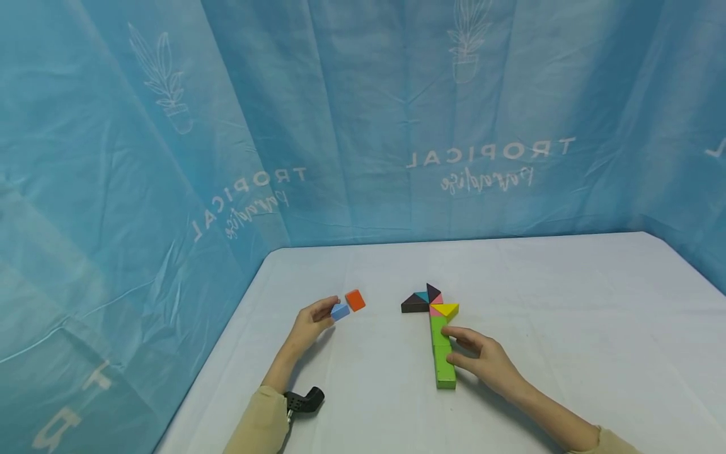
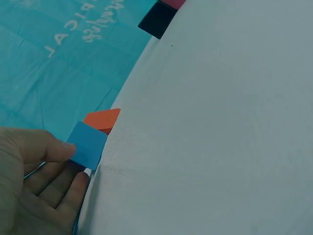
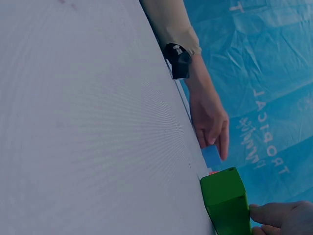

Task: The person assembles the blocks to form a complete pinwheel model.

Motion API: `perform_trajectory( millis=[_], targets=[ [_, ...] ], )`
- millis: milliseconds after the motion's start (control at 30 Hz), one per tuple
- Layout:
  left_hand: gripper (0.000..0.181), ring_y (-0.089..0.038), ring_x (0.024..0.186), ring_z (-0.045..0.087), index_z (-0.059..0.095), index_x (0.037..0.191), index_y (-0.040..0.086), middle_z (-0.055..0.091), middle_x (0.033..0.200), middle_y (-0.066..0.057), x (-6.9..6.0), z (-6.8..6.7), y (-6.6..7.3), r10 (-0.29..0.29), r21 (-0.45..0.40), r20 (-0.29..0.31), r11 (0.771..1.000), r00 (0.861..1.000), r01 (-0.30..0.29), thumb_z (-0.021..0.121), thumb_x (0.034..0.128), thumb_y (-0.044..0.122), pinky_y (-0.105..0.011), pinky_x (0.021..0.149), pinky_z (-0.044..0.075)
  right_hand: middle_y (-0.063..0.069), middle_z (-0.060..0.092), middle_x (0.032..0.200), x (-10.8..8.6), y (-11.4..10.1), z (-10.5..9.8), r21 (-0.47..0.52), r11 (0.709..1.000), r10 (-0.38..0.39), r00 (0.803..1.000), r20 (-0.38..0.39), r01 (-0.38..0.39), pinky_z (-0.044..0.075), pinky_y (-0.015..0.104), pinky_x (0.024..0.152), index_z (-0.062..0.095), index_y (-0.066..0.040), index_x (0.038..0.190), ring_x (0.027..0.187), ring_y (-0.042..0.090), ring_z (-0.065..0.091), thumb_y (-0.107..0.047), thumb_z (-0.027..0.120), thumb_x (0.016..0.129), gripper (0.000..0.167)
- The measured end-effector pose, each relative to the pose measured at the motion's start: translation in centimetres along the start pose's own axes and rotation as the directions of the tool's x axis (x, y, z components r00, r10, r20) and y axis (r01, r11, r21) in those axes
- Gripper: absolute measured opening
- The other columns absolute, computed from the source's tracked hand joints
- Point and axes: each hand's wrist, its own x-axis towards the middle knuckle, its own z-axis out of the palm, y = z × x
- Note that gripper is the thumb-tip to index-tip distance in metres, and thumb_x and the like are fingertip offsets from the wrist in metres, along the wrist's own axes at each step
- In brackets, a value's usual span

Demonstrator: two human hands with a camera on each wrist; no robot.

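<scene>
My left hand [image 1: 309, 323] pinches a blue triangular block [image 1: 340, 311] between thumb and fingers at the left of the table. Just beyond that block lies an orange block [image 1: 355, 300]. In the left wrist view the thumb presses on the blue block [image 2: 89, 145]. My right hand [image 1: 490, 364] rests its thumb and a fingertip against the right side of two green blocks [image 1: 444, 366] laid end to end. At their far end sit a yellow triangular block [image 1: 447, 310], pink pieces [image 1: 437, 299], black triangular blocks [image 1: 415, 304] and a teal piece [image 1: 422, 295].
A white cloth [image 1: 386, 403] covers the table. Blue printed curtains [image 1: 363, 126] hang behind and at both sides. A black wrist-worn device [image 1: 306, 400] juts from the left forearm, close over the tabletop.
</scene>
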Motion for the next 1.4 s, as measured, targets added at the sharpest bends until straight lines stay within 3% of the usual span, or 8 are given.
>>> perform_trajectory(
  millis=[133,433,600,800,1067,1400],
  targets=[
    [0.042,-0.039,0.119,0.048,0.049,0.129,-0.011,0.050,0.130,-0.027,-0.13,-0.07,-0.78,0.014,-0.009,-0.004,1.000,1.000,-0.014,0.058,0.0874,-0.011,-0.027,0.093,0.045,0.009,0.056,0.129,-0.04,-0.04,0.00,0.002,1.000,-0.006,1.000,0.003,0.006,0.037,0.039,0.102,0.056,-0.006,0.129,0.123,0.029,0.047,-0.018,0.073,0.083,0.050],
    [0.041,-0.036,0.107,0.056,0.056,0.124,-0.010,0.057,0.122,-0.024,-0.65,0.35,-0.30,-0.005,0.043,-0.034,0.999,0.999,0.007,0.066,0.0847,-0.004,-0.018,0.086,0.047,0.009,0.056,0.129,-0.04,-0.14,-0.02,0.002,1.000,-0.004,1.000,0.002,0.004,0.037,0.040,0.102,0.056,-0.005,0.129,0.123,0.030,0.047,-0.018,0.072,0.084,0.049],
    [0.041,-0.034,0.110,0.056,0.056,0.124,-0.008,0.058,0.123,-0.022,-0.86,0.69,0.03,-0.024,0.053,-0.053,0.998,0.998,0.027,0.066,0.0842,-0.005,-0.022,0.088,0.048,0.010,0.056,0.129,-0.08,-0.18,0.01,0.009,1.000,0.004,1.000,0.004,-0.004,0.037,0.039,0.102,0.056,-0.005,0.129,0.123,0.029,0.047,-0.017,0.073,0.083,0.050],
    [0.041,-0.035,0.122,0.048,0.053,0.127,-0.009,0.053,0.130,-0.022,-0.62,0.66,-0.19,0.044,0.023,-0.014,0.999,0.999,-0.044,0.060,0.0865,-0.010,-0.035,0.099,0.041,0.009,0.056,0.130,-0.08,-0.21,0.03,0.015,1.000,0.020,1.000,0.007,-0.020,0.037,0.038,0.102,0.056,-0.006,0.129,0.124,0.029,0.047,-0.018,0.073,0.083,0.050],
    [0.038,-0.033,0.121,0.049,0.055,0.124,-0.008,0.055,0.128,-0.021,-0.33,0.65,-0.39,0.060,0.009,-0.001,0.998,0.998,-0.060,0.060,0.0864,-0.010,-0.031,0.097,0.043,0.009,0.056,0.129,-0.02,-0.19,0.03,0.017,1.000,0.011,1.000,0.005,-0.011,0.036,0.038,0.102,0.056,-0.005,0.129,0.124,0.029,0.047,-0.018,0.073,0.083,0.050],
    [0.042,-0.033,0.111,0.055,0.059,0.122,-0.004,0.059,0.120,-0.020,-0.37,0.88,-0.74,0.015,0.064,-0.054,0.998,0.998,-0.012,0.071,0.0815,0.000,-0.027,0.091,0.047,0.009,0.056,0.129,-0.03,-0.12,0.03,0.006,1.000,0.007,1.000,0.004,-0.007,0.037,0.040,0.102,0.056,-0.006,0.128,0.123,0.029,0.047,-0.018,0.073,0.083,0.050]
  ],
)
